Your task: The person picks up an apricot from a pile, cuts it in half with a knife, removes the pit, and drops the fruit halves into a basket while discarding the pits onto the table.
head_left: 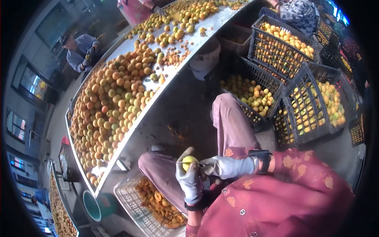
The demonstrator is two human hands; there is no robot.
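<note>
My left hand (188,181), in a pale work glove, has its fingers closed around a yellow-green apricot (189,162) above my lap. My right hand (225,167), gloved too, is closed on a small knife (203,164), its thin blade lying across the apricot. The knife's handle is mostly hidden in my fingers. Below my left hand, beside my leg, a white plastic basket (125,194) holds cut orange apricot pieces (156,203).
A metal-topped table (148,84) carries a large heap of whole apricots (114,106). Black crates (281,51) of apricots stand at the right. A green bucket (98,206) is at lower left, a white bucket (204,59) under the table. Other people (81,49) are around the table.
</note>
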